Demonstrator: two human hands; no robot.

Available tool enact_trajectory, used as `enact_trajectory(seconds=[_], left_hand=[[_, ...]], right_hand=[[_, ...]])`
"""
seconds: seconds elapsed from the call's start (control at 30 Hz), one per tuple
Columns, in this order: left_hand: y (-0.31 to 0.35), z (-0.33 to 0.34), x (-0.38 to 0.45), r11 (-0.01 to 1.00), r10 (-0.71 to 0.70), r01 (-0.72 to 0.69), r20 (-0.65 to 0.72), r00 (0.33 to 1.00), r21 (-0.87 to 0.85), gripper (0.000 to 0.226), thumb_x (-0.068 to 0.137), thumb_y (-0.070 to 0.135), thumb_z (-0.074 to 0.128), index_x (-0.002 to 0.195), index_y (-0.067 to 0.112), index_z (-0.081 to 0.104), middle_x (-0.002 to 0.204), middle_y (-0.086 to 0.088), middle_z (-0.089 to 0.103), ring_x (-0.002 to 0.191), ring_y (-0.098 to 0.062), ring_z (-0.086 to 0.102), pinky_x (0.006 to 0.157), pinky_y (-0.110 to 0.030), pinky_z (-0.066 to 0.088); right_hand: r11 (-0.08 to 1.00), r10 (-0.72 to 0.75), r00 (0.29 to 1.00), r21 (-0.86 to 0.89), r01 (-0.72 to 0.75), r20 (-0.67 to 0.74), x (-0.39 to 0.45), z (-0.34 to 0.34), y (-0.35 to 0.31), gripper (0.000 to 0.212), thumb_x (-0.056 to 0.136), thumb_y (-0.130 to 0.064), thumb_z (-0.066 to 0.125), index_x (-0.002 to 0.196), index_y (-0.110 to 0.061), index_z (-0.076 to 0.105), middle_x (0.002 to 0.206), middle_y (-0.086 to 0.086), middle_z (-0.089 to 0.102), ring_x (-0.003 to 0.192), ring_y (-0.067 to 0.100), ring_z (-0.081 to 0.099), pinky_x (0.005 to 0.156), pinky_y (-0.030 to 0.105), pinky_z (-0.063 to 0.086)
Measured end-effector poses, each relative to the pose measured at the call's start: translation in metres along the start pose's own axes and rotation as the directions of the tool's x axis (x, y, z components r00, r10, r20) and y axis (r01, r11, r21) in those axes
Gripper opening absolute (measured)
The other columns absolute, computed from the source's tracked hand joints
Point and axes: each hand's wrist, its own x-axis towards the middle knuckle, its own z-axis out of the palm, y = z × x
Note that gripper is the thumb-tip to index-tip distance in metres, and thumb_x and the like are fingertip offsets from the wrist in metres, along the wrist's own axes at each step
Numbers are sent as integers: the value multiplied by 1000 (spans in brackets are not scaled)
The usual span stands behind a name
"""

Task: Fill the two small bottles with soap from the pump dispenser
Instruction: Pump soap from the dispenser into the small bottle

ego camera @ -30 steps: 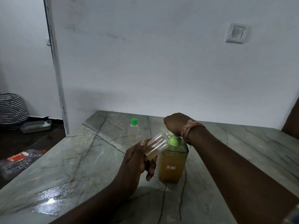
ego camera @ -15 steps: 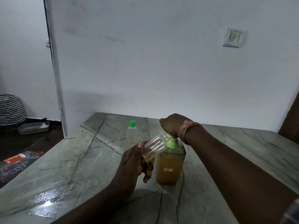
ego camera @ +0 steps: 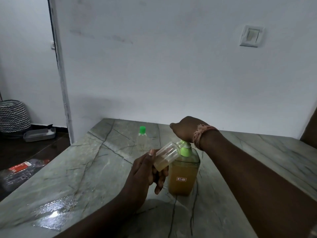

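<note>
On the marble table (ego camera: 85, 169), hands hold bottle (ego camera: 165, 156) against dispenser (ego camera: 183, 176).

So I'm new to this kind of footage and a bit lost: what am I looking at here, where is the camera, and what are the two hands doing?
There is no machine here, only a person with bare hands. The single picture comes from a camera worn on the head, looking forward and down, so both arms reach in from the bottom edge. On the marble table stands a pump dispenser of amber soap with a green pump. The right hand rests on top of the pump head. The left hand holds a small clear bottle, tilted, with its open mouth at the pump's spout; a little liquid shows in its bottom. A second small bottle, with a green cap on, stands further back on the table, untouched.
</note>
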Motion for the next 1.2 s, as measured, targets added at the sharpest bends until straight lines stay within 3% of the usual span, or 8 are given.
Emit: enact_trajectory(seconds=[0.2, 0.37, 0.5, 0.67, 0.8, 0.9, 1.0, 1.2], left_hand=[[-1, 0, 0, 1000, -3, 3, 4, 1000, 6, 58, 92, 56, 38, 122, 15, 65, 74, -17, 65, 47, -20, 52, 40, -25, 44], [1, 1, 0, 1000, 3, -3, 13, 1000, 1, 51, 94, 54, 37, 118, 22, 69, 73, -17, 64, 47, -22, 52, 41, -25, 44], [-1, 0, 1, 1000, 6, -6, 8, 1000, -3, 50, 96, 52, 35, 118, 22, 69, 73, -17, 63, 46, -21, 51, 41, -25, 44], [2, 2, -1, 1000, 17, -17, 18, 1000, 5, 49, 97, 51, 34, 118, 22, 69, 73, -17, 63, 48, -21, 51, 41, -25, 44], [0, 1, 0, 1000, 16, -16, 18, 1000, 18, 49, 98, 49, 33, 120, 20, 67, 74, -17, 63, 47, -21, 52, 41, -25, 44], [-1, 0, 1, 1000, 8, -8, 13, 1000, 20, 50, 98, 49, 33, 119, 21, 68, 74, -16, 63, 48, -20, 52, 41, -25, 44], [0, 0, 0, 1000, 4, -4, 2, 1000, 8, 55, 94, 54, 37, 123, 17, 67, 73, -16, 62, 48, -21, 52, 41, -25, 44], [-1, 1, 0, 1000, 10, -10, 28, 1000, 5, 59, 93, 55, 39, 116, 9, 68, 72, -18, 63, 47, -22, 51, 40, -25, 43]], right_hand=[[997, -33, 999, -65, 34, 25, -6, 8, -2, 34, 94, -6, 36, 61, -10, 31, 63, 4, 37, 64, 22, 42, 53, 27, 27], [998, -43, 999, -50, 44, 26, -2, -2, 0, 37, 100, -28, 37, 78, -8, 59, 79, 3, 54, 76, 23, 54, 69, 28, 41], [999, -23, 999, 29, 22, 23, -2, 9, 0, 37, 98, -8, 37, 61, -14, 33, 79, 8, 56, 78, 23, 47, 69, 27, 35], [998, -26, 996, -57, 31, 87, -6, 2, -6, 36, 97, -3, 36, 63, -14, 29, 68, 4, 37, 70, 22, 43, 73, 28, 33], [997, -52, 996, -52, 56, 78, -10, -2, -6, 41, 103, -12, 36, 63, -14, 29, 121, 23, 57, 118, 34, 51, 94, 37, 40], [998, -3, 999, 56, 1, 40, -7, 8, -4, 22, 95, -3, 38, 76, -8, 44, 94, 13, 63, 85, 28, 56, 68, 30, 40], [1000, 6, 998, 1, -6, 66, -2, 8, -2, 34, 95, -10, 37, 61, -10, 36, 64, 5, 42, 59, 19, 40, 52, 27, 27], [998, 18, 1000, 55, -17, -24, -5, 2, 2, 34, 95, -30, 41, 69, -12, 56, 77, 8, 60, 72, 24, 56, 67, 29, 43]])
